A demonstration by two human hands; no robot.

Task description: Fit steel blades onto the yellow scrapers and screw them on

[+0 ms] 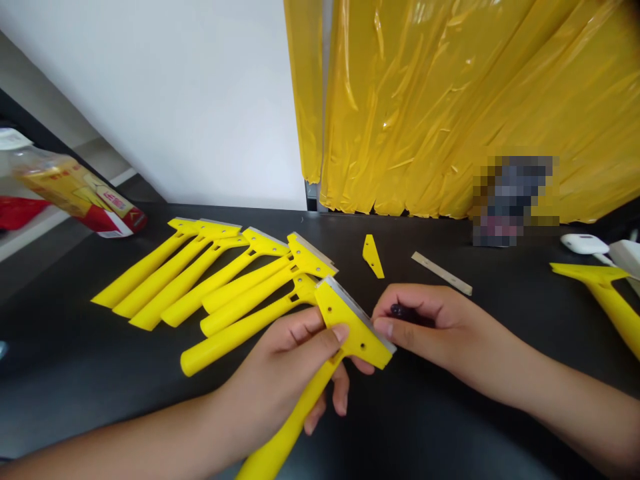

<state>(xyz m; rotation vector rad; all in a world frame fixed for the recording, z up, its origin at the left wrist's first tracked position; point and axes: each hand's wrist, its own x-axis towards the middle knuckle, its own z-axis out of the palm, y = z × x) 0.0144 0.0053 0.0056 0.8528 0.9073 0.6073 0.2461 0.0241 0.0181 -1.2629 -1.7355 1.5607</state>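
My left hand (295,343) grips a yellow scraper (350,323) just below its head, thumb pressed on the face plate. The head tilts up toward the right, with a metal blade along its far edge and two small dark holes in the plate. My right hand (440,323) is closed beside that blade, fingertips at its edge. A small dark rod-like object (399,311) sticks out between its thumb and fingers; most of it is hidden. Beyond the hands lie a loose yellow plate (372,257) with holes and a flat strip, apparently a blade (443,273).
Several yellow scrapers (213,285) lie side by side on the black table (90,353) at left. Another scraper (607,287) is at the right edge, near a white device (583,244). A tilted bottle (75,190) is at far left. Yellow plastic sheeting (425,113) hangs behind.
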